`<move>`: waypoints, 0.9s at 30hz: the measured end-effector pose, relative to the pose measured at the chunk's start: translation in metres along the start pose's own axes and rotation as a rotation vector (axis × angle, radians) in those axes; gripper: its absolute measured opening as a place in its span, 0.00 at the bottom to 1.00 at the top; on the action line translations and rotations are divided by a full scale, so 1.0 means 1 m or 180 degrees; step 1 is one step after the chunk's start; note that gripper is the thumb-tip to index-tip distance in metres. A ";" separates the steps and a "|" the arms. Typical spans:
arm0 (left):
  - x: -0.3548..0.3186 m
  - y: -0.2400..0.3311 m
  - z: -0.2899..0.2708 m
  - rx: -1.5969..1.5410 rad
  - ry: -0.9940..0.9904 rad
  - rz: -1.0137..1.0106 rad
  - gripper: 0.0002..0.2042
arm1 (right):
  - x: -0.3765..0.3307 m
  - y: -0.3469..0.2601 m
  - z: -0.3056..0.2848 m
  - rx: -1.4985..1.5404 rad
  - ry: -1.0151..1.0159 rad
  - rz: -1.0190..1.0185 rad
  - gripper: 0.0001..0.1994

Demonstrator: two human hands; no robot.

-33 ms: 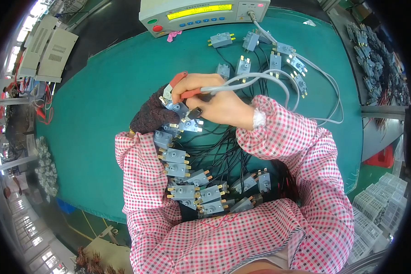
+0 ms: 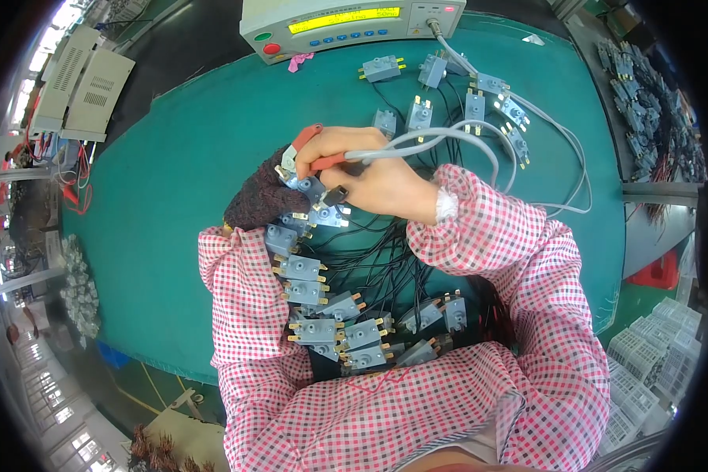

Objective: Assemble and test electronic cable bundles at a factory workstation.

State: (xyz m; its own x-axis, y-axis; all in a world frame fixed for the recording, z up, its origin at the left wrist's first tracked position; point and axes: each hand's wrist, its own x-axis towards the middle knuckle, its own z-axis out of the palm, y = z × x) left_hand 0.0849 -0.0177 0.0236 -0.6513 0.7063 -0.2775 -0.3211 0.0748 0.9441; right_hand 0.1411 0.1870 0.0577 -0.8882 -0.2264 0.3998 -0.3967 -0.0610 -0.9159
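My left hand (image 2: 257, 193), in a dark knitted glove, is closed around a small blue-grey box-shaped electrical part (image 2: 310, 187) with metal tabs. My bare right hand (image 2: 377, 177) grips a red-handled metal clip (image 2: 305, 138) on a grey cable, its metal jaw against the part's upper left end. A black piece (image 2: 337, 195) sticks out below my right fingers. Just beneath my hands lies another grey part (image 2: 328, 215). A row of similar grey parts (image 2: 303, 268) with brass tabs and black wires runs down along my left sleeve. My fingers partly hide the clip's contact.
A tester (image 2: 346, 27) with a lit yellow display stands at the back, its grey cable (image 2: 558, 130) looping to the right. More grey parts (image 2: 419, 114) lie beyond my right hand on the green mat (image 2: 165, 259). Piles of parts (image 2: 641, 110) sit at far right.
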 end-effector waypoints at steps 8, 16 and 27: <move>-0.001 0.006 0.003 0.0333 0.0025 0.0194 0.42 | 0.001 -0.001 0.004 -0.0068 -0.0014 -0.0035 0.11; 0.000 -0.006 -0.001 0.0514 0.0129 0.0380 0.40 | 0.001 0.000 0.004 -0.0093 -0.0033 0.0016 0.11; -0.001 0.002 0.001 0.0033 -0.0190 -0.0263 0.37 | 0.006 -0.002 -0.006 0.0651 -0.0009 0.0913 0.08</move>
State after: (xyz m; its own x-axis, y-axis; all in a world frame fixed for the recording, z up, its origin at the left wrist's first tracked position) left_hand 0.0863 -0.0176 0.0260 -0.5807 0.7380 -0.3437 -0.3647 0.1417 0.9203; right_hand 0.1352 0.1920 0.0619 -0.9560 -0.2651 0.1254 -0.0763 -0.1882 -0.9792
